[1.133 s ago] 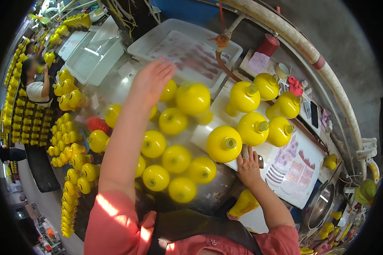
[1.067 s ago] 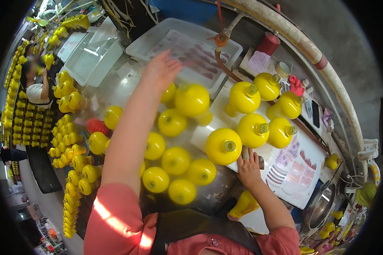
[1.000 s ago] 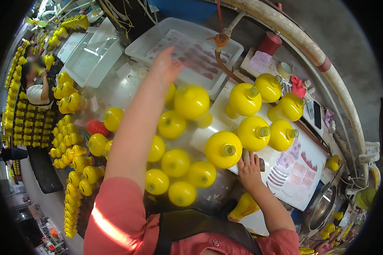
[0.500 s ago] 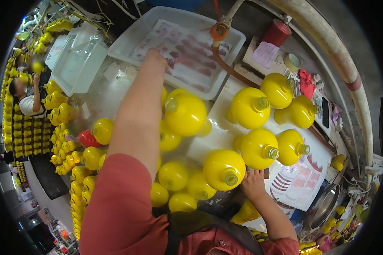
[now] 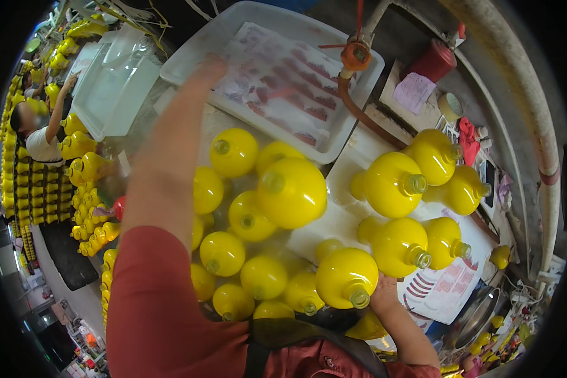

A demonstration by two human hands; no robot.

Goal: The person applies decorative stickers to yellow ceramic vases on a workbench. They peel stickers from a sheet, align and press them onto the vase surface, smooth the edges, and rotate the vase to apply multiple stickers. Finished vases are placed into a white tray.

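Note:
My left hand is stretched far forward, blurred, with its fingers out at the near left edge of a white tray that holds printed label sheets. It holds nothing that I can see. My red-sleeved arm passes over a crowd of round yellow bottles standing with open necks. My right hand sits low at the right, pressed against the side of one yellow bottle. That bottle hides its fingers.
An orange hose fitting and a brown hose hang over the tray. A red can stands behind it. Clear plastic trays lie at the left. Another person works among rows of yellow bottles. A metal bowl is lower right.
My left arm has reached further forward, from above the bottles to the white tray. The view has moved closer over the bottles. My right hand stays by the same bottle.

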